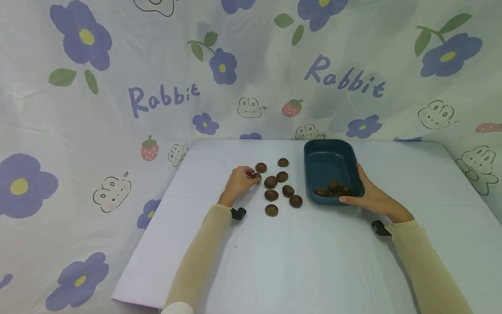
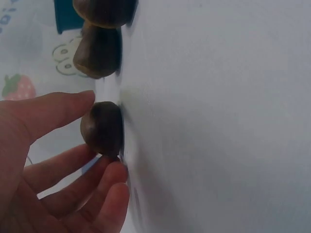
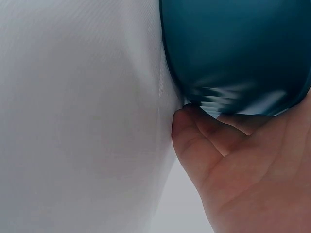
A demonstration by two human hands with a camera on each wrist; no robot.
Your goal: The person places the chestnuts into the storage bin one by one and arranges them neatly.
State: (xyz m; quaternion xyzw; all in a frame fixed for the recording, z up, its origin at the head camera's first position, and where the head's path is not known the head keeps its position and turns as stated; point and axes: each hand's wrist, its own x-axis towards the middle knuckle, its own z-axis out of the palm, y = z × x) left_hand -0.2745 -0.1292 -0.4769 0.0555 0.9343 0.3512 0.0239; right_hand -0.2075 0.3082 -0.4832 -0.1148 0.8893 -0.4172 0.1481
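Left of the blue dish point(image 1: 328, 165), the left hand point(image 1: 237, 182) pinches a chestnut point(image 1: 256, 176) beside loose chestnuts point(image 1: 271, 195); the right hand point(image 1: 372, 197) grips the dish's near right corner.

Soft light in head view, dimmer wrist views, faint shadows on tabletop point(image 1: 313, 257), glare on teal dish point(image 3: 238, 53)

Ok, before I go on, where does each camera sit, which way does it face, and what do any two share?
Head: worn on the head, facing forward and down at the table, chestnuts and blue dish; left hand, right hand and sleeved forearms show.
Left wrist: on that wrist, facing the left hand's thumb and fingers around one chestnut.
Right wrist: on that wrist, facing the right hand against the dish's outside.
Shared: head and right wrist both show the right hand at the dish.
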